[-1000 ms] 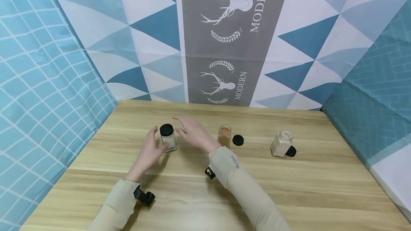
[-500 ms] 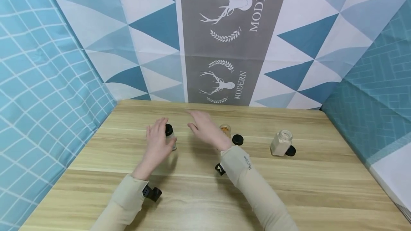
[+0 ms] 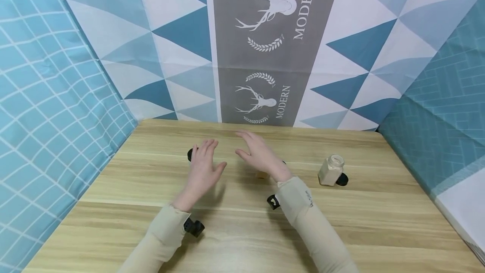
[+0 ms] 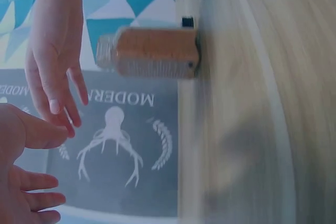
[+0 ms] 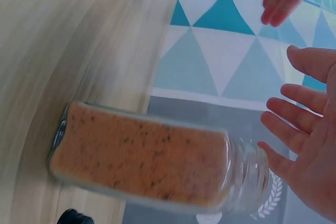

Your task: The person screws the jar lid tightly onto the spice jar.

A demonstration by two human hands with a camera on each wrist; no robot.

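Note:
Both hands are above the table with fingers spread and nothing in them. My left hand (image 3: 204, 165) is in front of a jar with a black lid (image 3: 192, 154), hiding most of it in the head view. The right hand (image 3: 259, 155) hovers over a glass jar of orange-brown, dark-flecked seasoning (image 3: 262, 175). That lidless seasoning jar (image 5: 142, 156) stands large in the right wrist view, its bare threaded neck close to the right hand's fingers (image 5: 294, 129). The left wrist view also shows the seasoning jar (image 4: 157, 53) upright on the table, beyond both hands.
Farther right stands a lidless jar of pale powder (image 3: 330, 171), with a black lid (image 3: 342, 179) beside its base. Another black lid (image 5: 75, 217) lies next to the seasoning jar. Patterned cloth (image 3: 257, 54) borders the wooden table (image 3: 235, 231) at the back and sides.
Both hands have moved right. The left hand has left the black-lidded jar's side and now passes in front of it; the right hand now covers most of the seasoning jar.

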